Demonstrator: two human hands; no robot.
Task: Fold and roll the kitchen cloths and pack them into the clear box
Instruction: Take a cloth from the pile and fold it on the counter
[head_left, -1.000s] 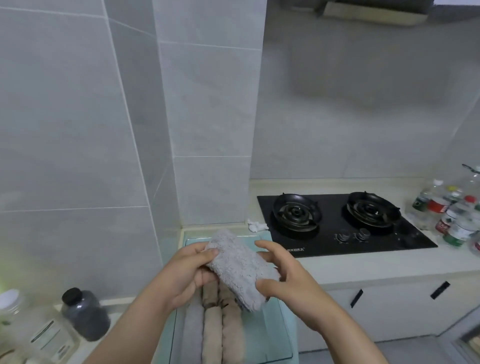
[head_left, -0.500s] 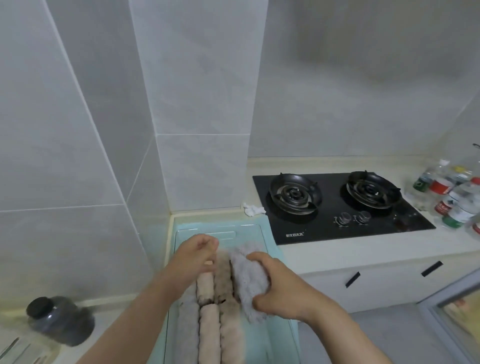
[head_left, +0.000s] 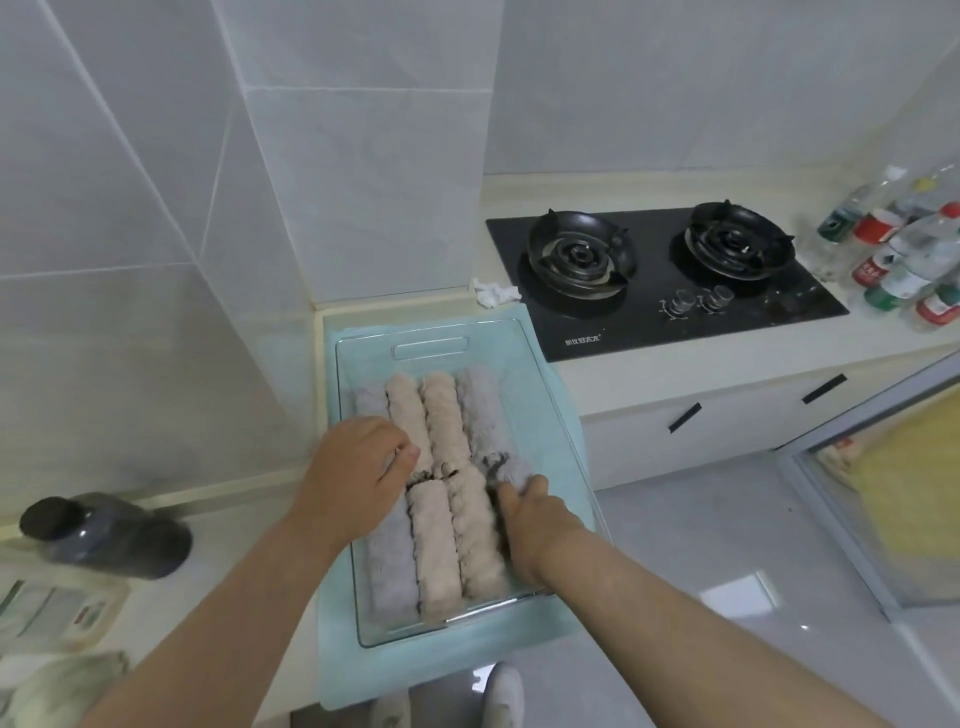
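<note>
A clear box (head_left: 431, 332) sits on a light blue mat (head_left: 553, 410) at the counter's edge. Several rolled cloths lie in it in two rows, beige rolls (head_left: 441, 415) in the middle and grey ones (head_left: 392, 571) on the left. My right hand (head_left: 527, 514) grips the near end of a grey rolled cloth (head_left: 483, 415), which lies along the box's right side in the far row. With bent fingers, my left hand (head_left: 356, 473) rests on the rolls at the left and holds nothing.
A black two-burner gas hob (head_left: 660, 280) is to the right, with several plastic bottles (head_left: 904, 260) beyond it. A crumpled tissue (head_left: 491, 293) lies behind the box. A dark jar (head_left: 104, 535) stands on the left. Tiled walls close the corner; floor lies below right.
The grey rolled cloth, held above the box in both hands, has come down into the right side of the far row. My left hand let go and moved onto the left rolls.
</note>
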